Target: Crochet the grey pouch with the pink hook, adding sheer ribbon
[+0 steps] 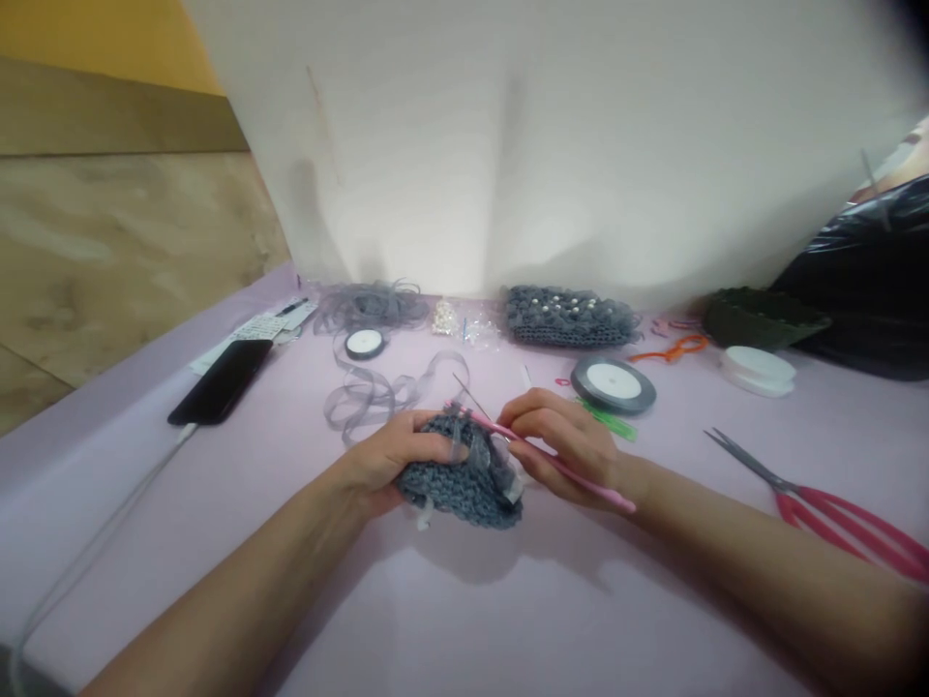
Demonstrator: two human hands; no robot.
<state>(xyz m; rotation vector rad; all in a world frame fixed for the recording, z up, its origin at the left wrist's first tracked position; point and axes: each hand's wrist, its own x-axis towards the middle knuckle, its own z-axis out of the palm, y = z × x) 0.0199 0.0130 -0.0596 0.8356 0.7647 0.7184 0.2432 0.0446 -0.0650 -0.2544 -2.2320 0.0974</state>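
My left hand (388,463) is closed around a grey crocheted piece (464,484) held just above the lilac table (464,600). My right hand (562,440) pinches a pink crochet hook (573,474) whose tip pokes into the top edge of that piece. A sheer grey ribbon (384,392) trails from the work back toward a ribbon spool (364,343).
A black phone (222,380) with a cable lies at the left. At the back are a finished grey piece with pearls (570,317), a bag of beads (464,324), a dark green crocheted piece (762,318) and a black bag (871,290). Another spool (614,384) and red-handled scissors (834,508) lie at the right.
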